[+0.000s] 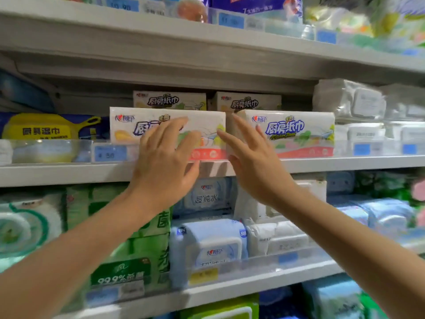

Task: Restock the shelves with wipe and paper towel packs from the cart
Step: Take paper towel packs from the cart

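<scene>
Head view: my left hand point(165, 162), grip wide, fingers straight and spread over the front of the left kitchen paper towel pack point(125, 134). Right hand point(255, 162), grip wide, fingers flat at the left end of the right kitchen paper towel pack point(303, 134). Both packs stand side by side at the front of the middle shelf point(69, 174).

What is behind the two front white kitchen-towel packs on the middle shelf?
Two more matching white packs, one behind each; only their upper strips show. Lower parts and anything deeper are covered.
</scene>
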